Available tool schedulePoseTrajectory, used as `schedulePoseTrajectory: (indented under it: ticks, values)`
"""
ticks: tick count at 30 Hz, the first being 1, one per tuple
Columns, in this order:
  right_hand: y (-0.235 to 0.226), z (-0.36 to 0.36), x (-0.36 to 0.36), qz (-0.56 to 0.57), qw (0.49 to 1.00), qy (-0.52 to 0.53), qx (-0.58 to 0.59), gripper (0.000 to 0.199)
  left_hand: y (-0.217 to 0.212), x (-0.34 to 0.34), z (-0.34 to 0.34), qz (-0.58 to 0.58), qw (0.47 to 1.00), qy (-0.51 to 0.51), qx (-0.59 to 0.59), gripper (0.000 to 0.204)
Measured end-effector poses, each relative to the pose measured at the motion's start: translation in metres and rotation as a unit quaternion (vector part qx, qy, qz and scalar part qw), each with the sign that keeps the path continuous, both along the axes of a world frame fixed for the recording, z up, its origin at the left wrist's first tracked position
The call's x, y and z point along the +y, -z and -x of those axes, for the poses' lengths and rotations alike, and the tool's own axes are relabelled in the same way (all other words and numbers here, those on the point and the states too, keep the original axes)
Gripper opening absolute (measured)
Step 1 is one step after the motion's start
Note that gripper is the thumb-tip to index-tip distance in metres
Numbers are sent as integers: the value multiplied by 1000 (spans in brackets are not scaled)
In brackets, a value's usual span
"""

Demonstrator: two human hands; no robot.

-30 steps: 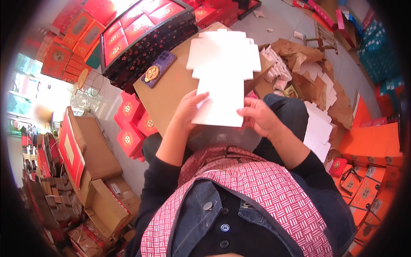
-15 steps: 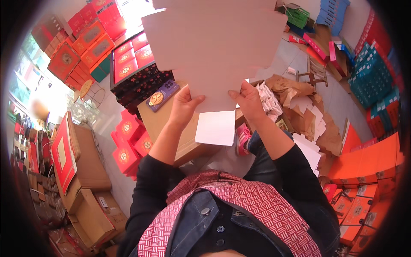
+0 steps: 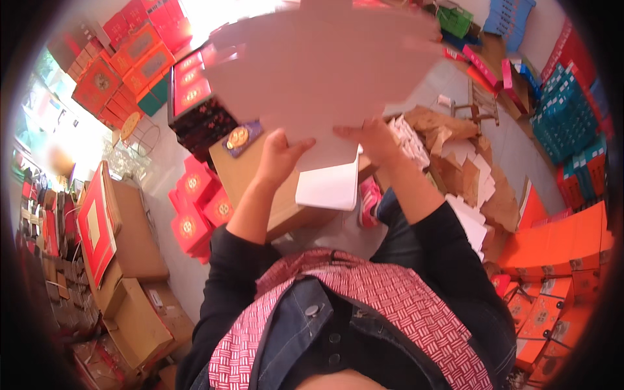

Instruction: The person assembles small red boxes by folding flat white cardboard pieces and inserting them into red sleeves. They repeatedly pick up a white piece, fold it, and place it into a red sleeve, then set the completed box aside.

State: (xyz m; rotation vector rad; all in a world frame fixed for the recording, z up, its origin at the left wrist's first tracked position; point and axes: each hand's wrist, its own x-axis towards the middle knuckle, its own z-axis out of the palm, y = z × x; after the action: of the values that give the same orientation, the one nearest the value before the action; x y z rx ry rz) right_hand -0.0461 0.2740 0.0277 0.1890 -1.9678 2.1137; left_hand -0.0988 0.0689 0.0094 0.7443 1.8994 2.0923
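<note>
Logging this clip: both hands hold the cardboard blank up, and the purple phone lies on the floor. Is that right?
Not quite: the purple phone lies on the brown carton, not on the floor, as the head view shows. The left hand and right hand do hold up the cardboard blank.

At the person's (image 3: 338, 286) twelve o'clock is the sheet (image 3: 312, 84); at eleven, a phone (image 3: 240, 138) on the carton (image 3: 244, 179) (near its edge); at one, wrapping paper (image 3: 442, 123); at nine, a box (image 3: 143, 325).
</note>
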Motion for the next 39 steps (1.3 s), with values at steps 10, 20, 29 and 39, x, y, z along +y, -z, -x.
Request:
schedulePoseTrajectory:
  ticks: [10,20,29,39]
  values:
    - [65,-74,1,-107,960,149,-213,36,62,-2,-33,-18,942,49,-330,30]
    - [58,-94,-17,-553,794,60,245,8,55,-3,-26,70,928,10,-365,22]
    - [65,-59,-20,-532,803,65,261,3,35,-28,-52,308,837,22,452,13]
    - [83,-48,-18,-526,826,0,204,7,60,-24,-35,358,822,80,436,12]
